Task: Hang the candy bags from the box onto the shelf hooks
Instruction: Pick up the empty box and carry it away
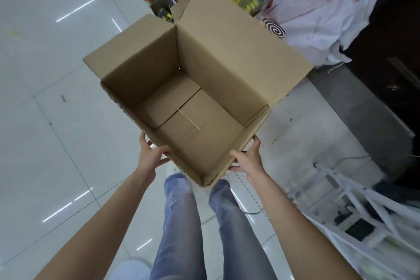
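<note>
We are curling the fingers and thumb of our left hand point(150, 154) and right hand point(248, 161) around the near corners of the open cardboard box point(227, 57), thumbs over the rim. We are holding the box in front of our legs, above the white tiled floor point(45, 120), with only its bare bottom showing inside.
</note>
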`<action>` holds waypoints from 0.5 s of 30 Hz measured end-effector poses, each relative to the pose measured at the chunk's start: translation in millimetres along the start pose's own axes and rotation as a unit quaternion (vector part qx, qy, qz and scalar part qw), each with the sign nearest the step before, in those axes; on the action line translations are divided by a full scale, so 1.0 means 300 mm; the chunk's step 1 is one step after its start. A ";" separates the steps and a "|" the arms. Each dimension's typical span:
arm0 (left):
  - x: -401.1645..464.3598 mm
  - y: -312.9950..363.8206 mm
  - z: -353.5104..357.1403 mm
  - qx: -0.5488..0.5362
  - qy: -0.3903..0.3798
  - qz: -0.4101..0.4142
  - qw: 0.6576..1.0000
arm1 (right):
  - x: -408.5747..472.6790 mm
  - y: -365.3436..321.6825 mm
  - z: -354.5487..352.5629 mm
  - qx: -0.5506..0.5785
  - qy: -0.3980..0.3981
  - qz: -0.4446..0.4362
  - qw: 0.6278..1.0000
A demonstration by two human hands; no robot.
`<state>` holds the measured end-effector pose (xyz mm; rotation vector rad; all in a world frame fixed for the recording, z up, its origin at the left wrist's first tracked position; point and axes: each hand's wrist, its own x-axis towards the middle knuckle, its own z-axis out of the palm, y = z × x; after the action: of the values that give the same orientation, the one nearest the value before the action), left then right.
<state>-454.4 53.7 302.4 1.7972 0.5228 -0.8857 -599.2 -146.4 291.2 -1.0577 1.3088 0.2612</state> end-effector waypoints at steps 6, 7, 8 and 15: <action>0.325 0.114 -0.078 -0.022 0.018 -0.030 0.999 | 0.210 -0.146 0.301 -0.001 0.036 -0.013 0.999; 0.385 0.130 -0.099 -0.019 0.012 -0.040 0.999 | 0.247 -0.166 0.353 -0.002 0.042 -0.013 0.999; 0.447 0.144 -0.125 -0.008 0.005 -0.046 0.999 | 0.283 -0.184 0.407 0.000 0.047 -0.013 0.999; 0.874 0.175 -0.243 0.035 0.010 -0.044 0.998 | 0.585 -0.213 0.728 -0.007 0.055 0.001 0.998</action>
<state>-227.3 87.4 147.1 1.8594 0.5934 -0.9567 -358.7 -85.3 146.2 -1.0946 1.4089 0.2156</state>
